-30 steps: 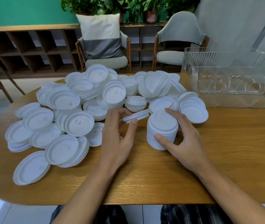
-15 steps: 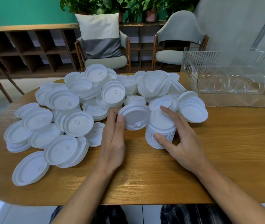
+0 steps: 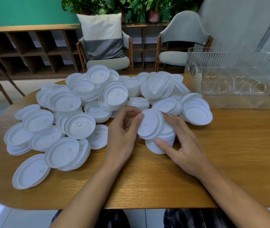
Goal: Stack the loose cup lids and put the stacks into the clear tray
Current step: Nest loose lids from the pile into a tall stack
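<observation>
Several white cup lids (image 3: 75, 122) lie in a loose heap across the left and middle of the wooden table (image 3: 229, 162). A neat stack of lids (image 3: 163, 142) stands in the middle, gripped by my right hand (image 3: 182, 145) with thumb in front and fingers behind. My left hand (image 3: 122, 134) pinches one lid (image 3: 149, 124) by its edge, tilted on its side, against the top of that stack. The clear tray (image 3: 236, 83) sits at the table's far right, with nothing visible inside.
Two chairs, one with a cushion (image 3: 103, 35), stand behind the table. A low wooden shelf (image 3: 23, 51) with plants on top runs along the back wall. Bare table surface lies in front of and to the right of my hands.
My left hand has carried the single lid rightward and tipped it upright over the stack. My right hand keeps hold of the stack in place.
</observation>
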A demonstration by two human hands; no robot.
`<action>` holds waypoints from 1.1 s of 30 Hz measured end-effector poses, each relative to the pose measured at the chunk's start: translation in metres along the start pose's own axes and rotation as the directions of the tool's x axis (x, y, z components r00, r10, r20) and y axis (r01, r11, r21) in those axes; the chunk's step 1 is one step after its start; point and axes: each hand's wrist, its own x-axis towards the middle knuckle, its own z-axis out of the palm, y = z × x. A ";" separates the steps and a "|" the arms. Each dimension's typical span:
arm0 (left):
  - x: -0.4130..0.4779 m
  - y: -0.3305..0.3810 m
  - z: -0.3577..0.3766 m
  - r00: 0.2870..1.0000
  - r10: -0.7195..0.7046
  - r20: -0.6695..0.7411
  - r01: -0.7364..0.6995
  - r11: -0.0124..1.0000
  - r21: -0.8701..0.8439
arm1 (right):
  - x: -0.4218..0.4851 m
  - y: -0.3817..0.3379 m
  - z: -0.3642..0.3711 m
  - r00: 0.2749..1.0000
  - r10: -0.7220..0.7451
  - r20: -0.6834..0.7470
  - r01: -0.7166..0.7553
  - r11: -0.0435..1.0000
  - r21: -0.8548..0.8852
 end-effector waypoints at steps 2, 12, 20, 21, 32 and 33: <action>0.000 -0.002 -0.001 1.000 0.010 0.010 -0.011 0.999 0.051 | 0.000 -0.001 0.000 1.000 -0.004 -0.003 0.004 1.000 -0.005; -0.007 -0.002 0.003 0.991 0.059 0.121 -0.081 0.978 0.194 | -0.001 -0.002 0.000 0.998 0.051 -0.021 -0.051 0.998 0.040; -0.011 0.005 -0.006 0.946 0.137 0.294 -0.196 0.964 0.181 | -0.002 -0.003 -0.001 0.998 0.066 -0.006 -0.065 0.993 0.102; -0.011 0.005 -0.006 0.941 0.136 0.311 -0.195 0.966 0.167 | -0.002 -0.003 0.000 0.998 0.060 -0.006 -0.060 0.994 0.096; -0.011 0.005 0.000 0.983 0.047 0.180 -0.048 0.999 0.003 | -0.004 -0.005 0.000 0.995 0.097 -0.004 -0.095 0.985 0.145; -0.012 0.005 -0.001 0.977 0.055 0.204 -0.055 0.998 -0.004 | -0.004 -0.005 0.000 0.996 0.090 0.004 -0.090 0.986 0.143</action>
